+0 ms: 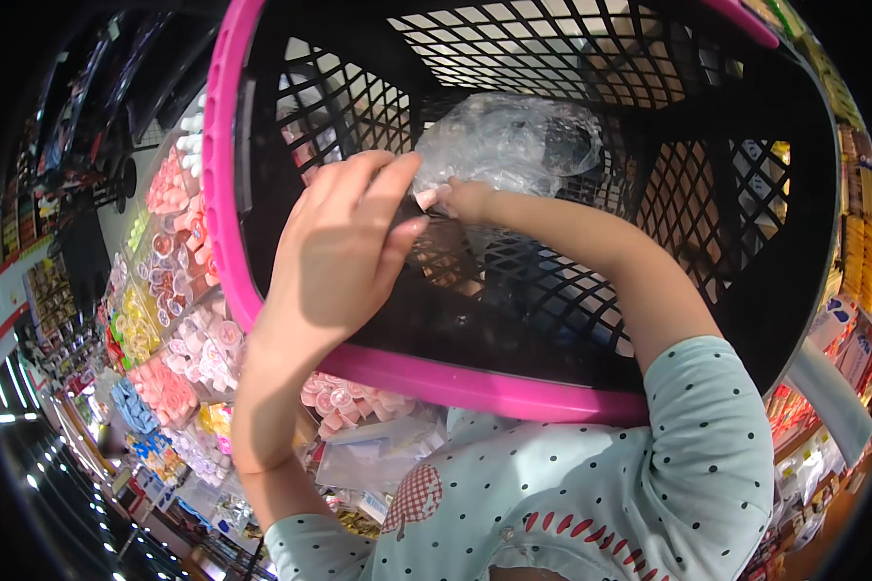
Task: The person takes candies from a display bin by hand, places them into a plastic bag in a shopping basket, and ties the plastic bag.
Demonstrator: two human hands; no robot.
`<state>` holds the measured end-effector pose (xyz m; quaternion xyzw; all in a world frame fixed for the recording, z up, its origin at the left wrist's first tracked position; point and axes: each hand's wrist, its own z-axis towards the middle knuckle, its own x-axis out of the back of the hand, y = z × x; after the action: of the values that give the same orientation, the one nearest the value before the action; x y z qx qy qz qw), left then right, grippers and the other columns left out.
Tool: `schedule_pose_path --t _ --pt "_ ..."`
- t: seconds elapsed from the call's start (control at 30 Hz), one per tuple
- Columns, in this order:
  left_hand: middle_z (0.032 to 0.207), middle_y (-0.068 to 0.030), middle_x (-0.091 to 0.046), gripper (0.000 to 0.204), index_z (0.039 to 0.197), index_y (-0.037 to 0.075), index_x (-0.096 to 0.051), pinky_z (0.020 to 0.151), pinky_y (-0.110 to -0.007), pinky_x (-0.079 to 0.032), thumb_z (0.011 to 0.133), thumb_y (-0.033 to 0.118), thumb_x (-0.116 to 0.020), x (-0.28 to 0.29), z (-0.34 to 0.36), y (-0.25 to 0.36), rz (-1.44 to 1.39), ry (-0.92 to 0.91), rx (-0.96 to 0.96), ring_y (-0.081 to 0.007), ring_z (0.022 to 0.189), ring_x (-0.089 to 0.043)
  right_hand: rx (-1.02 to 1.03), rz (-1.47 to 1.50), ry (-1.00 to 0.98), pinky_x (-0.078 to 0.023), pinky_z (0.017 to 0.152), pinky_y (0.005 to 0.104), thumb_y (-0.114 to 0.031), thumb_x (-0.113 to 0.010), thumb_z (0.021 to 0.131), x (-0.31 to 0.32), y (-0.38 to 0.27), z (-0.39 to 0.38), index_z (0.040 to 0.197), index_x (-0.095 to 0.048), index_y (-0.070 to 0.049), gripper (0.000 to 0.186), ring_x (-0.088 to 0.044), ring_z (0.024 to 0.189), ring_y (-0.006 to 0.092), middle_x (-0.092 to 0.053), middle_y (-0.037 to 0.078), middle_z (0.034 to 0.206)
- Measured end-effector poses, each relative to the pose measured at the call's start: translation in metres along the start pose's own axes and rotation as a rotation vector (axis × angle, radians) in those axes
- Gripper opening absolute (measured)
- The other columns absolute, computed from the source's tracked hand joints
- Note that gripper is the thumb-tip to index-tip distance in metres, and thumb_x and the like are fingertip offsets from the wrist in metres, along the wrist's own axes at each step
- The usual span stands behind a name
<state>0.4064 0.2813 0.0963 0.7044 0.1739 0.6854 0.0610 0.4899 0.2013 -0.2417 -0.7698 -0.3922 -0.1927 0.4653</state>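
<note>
A deep black lattice basket [455,387] with a bright pink rim takes up the middle of the view. Crumpled clear plastic bags [504,140] lie down inside it. My right hand [467,201] reaches far into the basket, its fingers closed round a small pale pink piece [425,198] beside the plastic. I cannot make out what kind of thing the piece is. Over the basket's left side hovers my left hand [344,237], fingers bent and thumb apart, with nothing seen in it. Its fingertips are close to the pink piece and the plastic.
Clear trays of small pink, white and yellow trinkets [208,344] stand to the left, with more pink ones [344,402] below the basket's front rim. Shop shelves [44,290] run along the far left. Packaged goods [848,334] and a grey bar [828,402] are at the right.
</note>
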Motion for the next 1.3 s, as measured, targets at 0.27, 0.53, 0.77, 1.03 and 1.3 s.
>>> schedule_pose_path --t 0.27,0.53,0.77,1.03,1.3 --pt "0.093 -0.0151 -0.056 0.034 0.11 0.003 -0.052 0.077 -0.041 -0.045 0.08 0.015 -0.06 -0.085 0.054 -0.054 0.122 -0.443 -0.166 -0.0336 0.09 -0.055 -0.149 0.153 0.185 -0.047 0.084 0.0412 -0.014 -0.043 0.087 -0.039 0.013 0.023 0.116 -0.053 -0.016 0.031 -0.055 0.104 0.0346 -0.047 0.02 0.111" --pt "0.086 -0.015 -0.064 0.019 0.086 0.003 -0.066 0.071 -0.04 -0.051 0.074 0.017 -0.062 -0.19 0.117 -0.09 0.531 -0.827 -0.286 -0.0304 0.084 -0.062 -0.256 0.147 0.202 -0.047 0.086 0.04 -0.017 -0.046 0.086 -0.041 0.006 0.019 0.116 -0.053 -0.026 0.032 -0.051 0.11 0.0334 -0.047 0.016 0.113" --pt "0.098 -0.0129 -0.066 0.02 0.091 0.011 -0.07 0.073 -0.036 -0.052 0.073 0.013 -0.061 -0.302 0.133 -0.121 0.506 -1.3 0.024 -0.0269 0.094 -0.063 -0.254 0.228 0.303 -0.047 0.084 0.0383 -0.017 -0.048 0.084 -0.045 0.019 0.019 0.108 -0.058 -0.023 0.027 -0.053 0.104 0.0322 -0.047 0.015 0.109" --pt "0.085 -0.0132 -0.063 0.023 0.084 0.012 -0.07 0.071 -0.035 -0.051 0.076 0.033 -0.065 -0.349 0.047 -0.17 0.509 -0.96 -0.211 -0.028 0.082 -0.062 -0.222 0.201 0.339 -0.047 0.084 0.0385 -0.019 -0.05 0.082 -0.055 0.035 0.006 0.098 -0.063 -0.025 0.022 -0.054 0.102 0.0328 -0.046 0.015 0.107" --pt "0.091 -0.0137 -0.065 0.03 0.083 0.005 -0.069 0.074 -0.035 -0.051 0.068 0.031 -0.068 -0.34 0.059 -0.136 0.482 -0.972 -0.137 -0.0271 0.088 -0.062 -0.225 0.076 0.242 -0.048 0.083 0.0381 -0.011 -0.049 0.081 -0.054 0.038 0.013 0.099 -0.063 -0.012 0.023 -0.058 0.092 0.0326 -0.05 0.016 0.102"
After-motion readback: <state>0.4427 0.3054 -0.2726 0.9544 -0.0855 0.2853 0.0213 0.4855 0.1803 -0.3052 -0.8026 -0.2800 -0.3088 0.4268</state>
